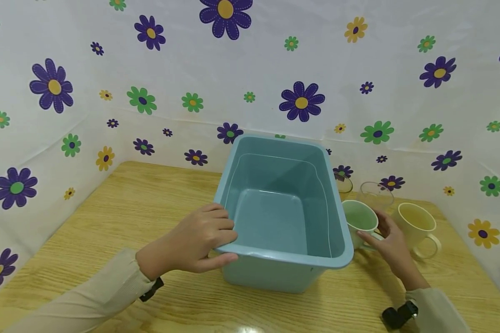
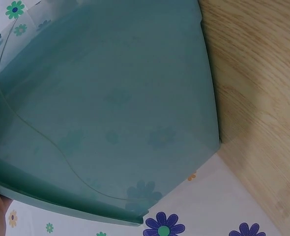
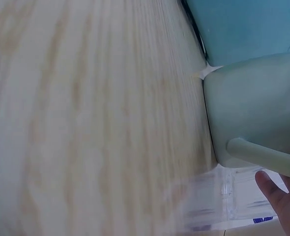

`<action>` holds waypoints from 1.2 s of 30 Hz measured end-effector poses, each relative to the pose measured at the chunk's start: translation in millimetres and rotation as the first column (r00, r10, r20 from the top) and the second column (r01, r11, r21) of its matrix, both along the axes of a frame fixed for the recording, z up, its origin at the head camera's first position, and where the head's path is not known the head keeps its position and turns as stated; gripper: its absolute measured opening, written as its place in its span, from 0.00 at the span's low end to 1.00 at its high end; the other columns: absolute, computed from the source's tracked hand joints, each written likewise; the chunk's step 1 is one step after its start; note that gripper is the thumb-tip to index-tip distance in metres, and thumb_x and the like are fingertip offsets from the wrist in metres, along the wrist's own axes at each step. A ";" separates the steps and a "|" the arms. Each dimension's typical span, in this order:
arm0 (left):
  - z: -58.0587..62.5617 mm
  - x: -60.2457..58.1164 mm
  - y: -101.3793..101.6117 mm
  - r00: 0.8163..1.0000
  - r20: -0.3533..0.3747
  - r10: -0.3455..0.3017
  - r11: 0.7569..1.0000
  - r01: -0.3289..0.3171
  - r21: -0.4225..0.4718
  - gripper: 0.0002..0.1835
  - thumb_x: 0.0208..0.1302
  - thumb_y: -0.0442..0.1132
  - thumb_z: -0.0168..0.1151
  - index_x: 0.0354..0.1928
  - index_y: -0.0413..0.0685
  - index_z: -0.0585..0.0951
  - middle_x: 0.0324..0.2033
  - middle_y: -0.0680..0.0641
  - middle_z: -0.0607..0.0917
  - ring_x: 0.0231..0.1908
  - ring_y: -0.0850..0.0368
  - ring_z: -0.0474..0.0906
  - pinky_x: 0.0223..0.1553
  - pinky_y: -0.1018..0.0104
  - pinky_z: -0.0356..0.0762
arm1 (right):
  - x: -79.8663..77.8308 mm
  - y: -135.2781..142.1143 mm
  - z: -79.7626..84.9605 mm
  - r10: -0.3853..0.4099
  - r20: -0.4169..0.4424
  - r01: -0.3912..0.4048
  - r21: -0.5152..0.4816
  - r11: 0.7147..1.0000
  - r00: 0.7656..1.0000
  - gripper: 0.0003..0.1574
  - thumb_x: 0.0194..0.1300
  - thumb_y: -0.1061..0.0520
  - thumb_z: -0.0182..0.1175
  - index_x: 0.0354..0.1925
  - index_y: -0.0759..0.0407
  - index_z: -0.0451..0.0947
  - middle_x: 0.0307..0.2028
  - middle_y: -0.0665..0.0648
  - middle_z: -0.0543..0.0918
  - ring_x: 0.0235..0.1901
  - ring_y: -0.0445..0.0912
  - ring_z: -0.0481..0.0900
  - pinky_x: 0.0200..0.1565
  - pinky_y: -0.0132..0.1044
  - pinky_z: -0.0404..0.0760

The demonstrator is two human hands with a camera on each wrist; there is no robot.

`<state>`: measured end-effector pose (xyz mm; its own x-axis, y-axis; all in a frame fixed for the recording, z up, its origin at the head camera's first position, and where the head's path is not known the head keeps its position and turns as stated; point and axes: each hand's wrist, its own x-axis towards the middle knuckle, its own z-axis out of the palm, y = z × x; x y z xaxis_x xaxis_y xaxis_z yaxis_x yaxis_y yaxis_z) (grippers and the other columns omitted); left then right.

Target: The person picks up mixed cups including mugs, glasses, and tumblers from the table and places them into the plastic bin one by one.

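Note:
An empty blue-grey plastic bin [image 1: 271, 217] stands tilted on the table. My left hand [image 1: 200, 238] grips its near left corner, fingers over the rim and thumb outside; in the left wrist view the bin wall [image 2: 110, 98] fills most of the picture. Right of the bin is a pale green mug [image 1: 360, 219]. My right hand [image 1: 389, 240] holds this mug at its handle side, thumb in front and fingers behind. From the right wrist, the mug [image 3: 258, 108] appears beside the bin, with part of my hand [image 3: 287, 201] just past the handle.
A cream mug [image 1: 416, 224] with its handle to the right stands beside my right hand. Clear glasses [image 1: 377, 194] are behind the green mug. Flower-printed sheeting [image 1: 171, 69] walls the wooden table [image 1: 150, 203] at the back and sides.

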<state>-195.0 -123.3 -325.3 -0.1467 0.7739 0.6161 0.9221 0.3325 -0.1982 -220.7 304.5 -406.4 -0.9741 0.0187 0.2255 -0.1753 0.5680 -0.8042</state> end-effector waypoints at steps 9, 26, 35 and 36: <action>-1.7 0.1 -0.6 1.000 -0.006 0.005 1.000 -0.006 -0.001 0.27 0.71 0.55 0.34 0.18 0.52 0.71 0.15 0.56 0.70 0.21 0.62 0.62 0.38 0.65 0.70 | -0.2 4.3 3.1 0.053 0.027 -0.053 0.001 0.999 0.998 0.45 0.59 0.58 0.63 0.69 0.66 0.52 0.63 0.70 0.64 0.50 0.16 0.61 0.49 0.09 0.62; -0.3 -0.4 -0.7 1.000 -0.021 -0.001 1.000 0.001 0.003 0.27 0.71 0.55 0.33 0.18 0.52 0.70 0.14 0.56 0.68 0.20 0.62 0.61 0.36 0.65 0.68 | -5.9 8.6 5.8 0.131 0.057 -0.131 -0.001 0.991 0.990 0.45 0.60 0.58 0.62 0.68 0.67 0.52 0.60 0.67 0.68 0.48 0.20 0.67 0.46 0.14 0.69; 0.6 -0.5 0.1 1.000 -0.028 -0.008 1.000 0.008 0.008 0.27 0.71 0.55 0.33 0.18 0.52 0.70 0.14 0.56 0.67 0.20 0.62 0.60 0.35 0.66 0.67 | -9.6 16.6 2.2 0.202 0.019 -0.201 -0.034 0.979 0.979 0.42 0.60 0.62 0.61 0.67 0.68 0.54 0.51 0.34 0.70 0.49 0.21 0.70 0.47 0.14 0.70; 0.5 -0.5 0.1 1.000 -0.029 -0.009 1.000 0.009 0.008 0.27 0.71 0.55 0.33 0.18 0.52 0.70 0.14 0.56 0.67 0.20 0.62 0.60 0.35 0.66 0.67 | -9.9 17.7 2.4 0.208 0.023 -0.207 -0.026 0.978 0.978 0.42 0.60 0.62 0.61 0.67 0.68 0.54 0.52 0.35 0.70 0.49 0.21 0.70 0.47 0.15 0.70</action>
